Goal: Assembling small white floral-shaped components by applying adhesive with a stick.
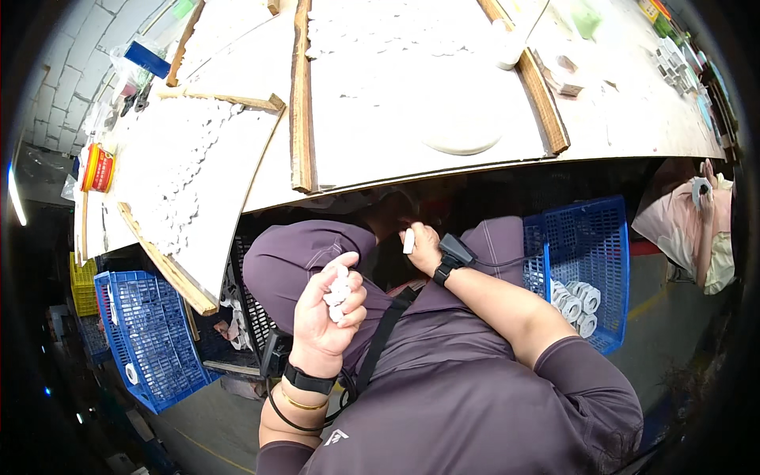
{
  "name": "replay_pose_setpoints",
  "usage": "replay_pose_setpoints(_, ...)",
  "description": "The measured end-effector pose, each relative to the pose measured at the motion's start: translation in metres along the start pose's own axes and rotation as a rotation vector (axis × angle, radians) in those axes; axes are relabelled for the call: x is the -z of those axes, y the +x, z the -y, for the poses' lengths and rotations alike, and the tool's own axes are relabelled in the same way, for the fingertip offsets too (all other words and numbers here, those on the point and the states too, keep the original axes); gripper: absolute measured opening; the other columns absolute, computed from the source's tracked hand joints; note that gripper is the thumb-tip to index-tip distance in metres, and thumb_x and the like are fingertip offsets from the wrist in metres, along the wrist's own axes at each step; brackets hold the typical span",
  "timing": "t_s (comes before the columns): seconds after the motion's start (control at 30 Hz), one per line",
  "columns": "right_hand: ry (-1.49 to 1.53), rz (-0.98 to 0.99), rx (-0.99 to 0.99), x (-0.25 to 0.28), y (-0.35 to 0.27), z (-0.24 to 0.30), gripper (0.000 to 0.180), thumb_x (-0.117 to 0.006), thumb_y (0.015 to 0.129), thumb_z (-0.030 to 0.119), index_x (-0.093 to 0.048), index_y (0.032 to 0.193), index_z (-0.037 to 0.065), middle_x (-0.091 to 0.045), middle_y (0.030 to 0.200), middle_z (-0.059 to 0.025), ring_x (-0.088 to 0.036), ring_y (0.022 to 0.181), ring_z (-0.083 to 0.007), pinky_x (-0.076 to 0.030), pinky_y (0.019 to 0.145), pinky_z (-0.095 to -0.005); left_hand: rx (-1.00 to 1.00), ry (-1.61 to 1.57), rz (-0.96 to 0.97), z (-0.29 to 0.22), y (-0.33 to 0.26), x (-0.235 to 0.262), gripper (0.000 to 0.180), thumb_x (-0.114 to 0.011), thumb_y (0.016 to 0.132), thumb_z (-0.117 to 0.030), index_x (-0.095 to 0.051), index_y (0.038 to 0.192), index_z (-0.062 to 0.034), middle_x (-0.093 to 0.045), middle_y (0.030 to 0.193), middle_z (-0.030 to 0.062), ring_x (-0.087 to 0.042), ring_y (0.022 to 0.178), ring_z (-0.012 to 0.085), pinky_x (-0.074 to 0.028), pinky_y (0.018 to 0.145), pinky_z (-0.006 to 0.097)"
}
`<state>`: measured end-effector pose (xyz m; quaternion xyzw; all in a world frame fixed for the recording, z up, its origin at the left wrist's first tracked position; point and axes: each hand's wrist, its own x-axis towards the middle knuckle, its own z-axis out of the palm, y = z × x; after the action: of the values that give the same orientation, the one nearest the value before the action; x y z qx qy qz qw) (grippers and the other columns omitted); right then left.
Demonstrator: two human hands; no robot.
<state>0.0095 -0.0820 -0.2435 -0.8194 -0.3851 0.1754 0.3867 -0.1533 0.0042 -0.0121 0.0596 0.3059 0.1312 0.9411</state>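
While left fingers (336,305) clench white parts (339,291), right fingers (416,237) pinch a white piece (408,241)

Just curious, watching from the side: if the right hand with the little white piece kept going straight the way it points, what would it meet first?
Probably the underside of the table edge above the right hand; depth is unclear.

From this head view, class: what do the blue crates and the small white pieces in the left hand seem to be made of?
Blue crates: moulded plastic, probably, judging by the uniform colour and lattice walls. Small white pieces in the left hand: matte white, perhaps plastic or ceramic; too small to tell.
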Motion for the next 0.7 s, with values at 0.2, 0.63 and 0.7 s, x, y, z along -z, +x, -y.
replay_pose_setpoints(0.2, -0.261, 0.330, -0.087, -0.053, 0.024, -0.051, 0.027, -0.054, 0.080, 0.024, -0.068, 0.077, 0.002, -0.065, 0.074, -0.0219, -0.065, 0.070, -0.0390, -0.051, 0.062, -0.0475, 0.024, 0.026, -0.039, 0.011, 0.033, 0.006, 0.043, -0.043, 0.092, -0.021, -0.046, 0.131, -0.0041, -0.058, 0.096, 0.0108, -0.050, 0.067, 0.0168, -0.038, 0.045, 0.024)
replay_pose_setpoints(0.63, -0.109, 0.356, -0.143, -0.045, 0.032, -0.015, 0.027, -0.056, 0.082, 0.028, -0.069, 0.081, 0.004, -0.066, 0.076, -0.0196, -0.065, 0.070, -0.0341, -0.051, 0.062, -0.0439, -0.004, -0.016, 0.072, 0.010, 0.056, 0.025, 0.049, -0.041, 0.092, -0.019, -0.037, 0.138, -0.0018, -0.057, 0.120, 0.0221, -0.064, 0.091, 0.0279, -0.056, 0.058, 0.030)
replay_pose_setpoints(0.7, -0.056, 0.376, -0.157, -0.037, 0.029, -0.011, 0.027, -0.056, 0.083, 0.028, -0.069, 0.081, 0.005, -0.066, 0.076, -0.0192, -0.066, 0.070, -0.0334, -0.051, 0.061, -0.0434, -0.009, 0.018, 0.054, 0.011, 0.057, 0.023, 0.048, -0.042, 0.092, -0.018, -0.038, 0.137, -0.0011, -0.058, 0.119, 0.0223, -0.064, 0.088, 0.0273, -0.056, 0.058, 0.029)
